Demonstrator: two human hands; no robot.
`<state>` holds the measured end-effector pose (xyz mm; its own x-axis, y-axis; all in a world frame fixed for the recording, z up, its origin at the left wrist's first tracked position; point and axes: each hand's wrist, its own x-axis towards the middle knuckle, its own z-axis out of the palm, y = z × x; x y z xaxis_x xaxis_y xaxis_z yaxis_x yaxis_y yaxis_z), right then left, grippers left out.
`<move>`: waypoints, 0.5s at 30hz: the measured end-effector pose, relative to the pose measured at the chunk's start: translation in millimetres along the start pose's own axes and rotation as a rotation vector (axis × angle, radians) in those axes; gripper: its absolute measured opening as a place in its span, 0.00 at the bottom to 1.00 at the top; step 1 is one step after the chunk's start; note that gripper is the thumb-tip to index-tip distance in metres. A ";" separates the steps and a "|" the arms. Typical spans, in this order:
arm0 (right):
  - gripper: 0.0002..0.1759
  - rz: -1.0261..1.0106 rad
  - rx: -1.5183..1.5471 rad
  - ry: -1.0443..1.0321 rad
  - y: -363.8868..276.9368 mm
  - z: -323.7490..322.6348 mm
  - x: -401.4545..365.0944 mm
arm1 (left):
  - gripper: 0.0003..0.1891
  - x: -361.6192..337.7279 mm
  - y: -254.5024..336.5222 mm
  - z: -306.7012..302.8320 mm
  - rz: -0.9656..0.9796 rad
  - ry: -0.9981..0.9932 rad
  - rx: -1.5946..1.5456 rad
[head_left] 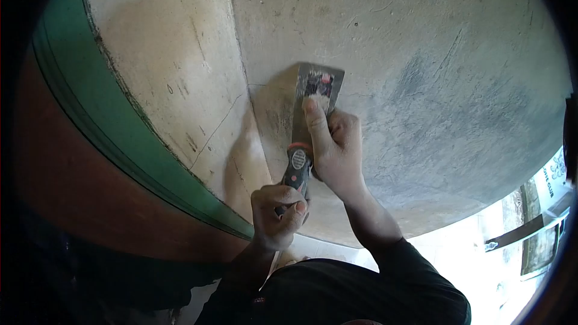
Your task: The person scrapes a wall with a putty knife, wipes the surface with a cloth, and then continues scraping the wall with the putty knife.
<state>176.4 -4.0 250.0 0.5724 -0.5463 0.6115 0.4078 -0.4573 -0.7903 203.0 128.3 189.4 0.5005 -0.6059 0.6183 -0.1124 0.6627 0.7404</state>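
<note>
A putty knife (302,121) with a broad metal blade and a black-and-red handle points upward in front of a scuffed plaster wall (397,42). My left hand (279,215) is closed around the lower part of its handle. Higher up, my right hand (338,144) grips the blade by its right edge, with the thumb laid flat on the face and the other fingers curled behind. A worn label and pale dusty residue mark the blade near the thumb tip. The blade's top edge lies close to the wall, just right of the inner corner.
Left of the corner is a cream wall strip (174,72) with cracks and scratches. A green frame (120,108) curves along it, with a reddish-brown panel (78,144) beyond. Dark scuffs spread over the wall at right. Bright light and a printed banner (553,183) show at lower right.
</note>
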 end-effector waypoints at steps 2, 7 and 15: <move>0.22 0.109 0.038 -0.078 11.5 0.3 -22.9 | 0.13 -27.2 -4.1 2.7 -0.076 0.063 -0.027; 0.18 0.314 0.468 -0.202 19.4 6.9 -51.3 | 0.14 -32.7 3.3 4.0 -0.121 0.089 -0.008; 0.20 0.078 0.542 -0.318 9.7 17.8 -49.2 | 0.13 -23.3 -6.2 -4.3 -0.042 0.118 -0.058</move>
<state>164.9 31.0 211.6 0.7644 -0.2902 0.5757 0.6110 0.0413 -0.7905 195.8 140.2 169.2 0.6018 -0.5798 0.5492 -0.0414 0.6641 0.7465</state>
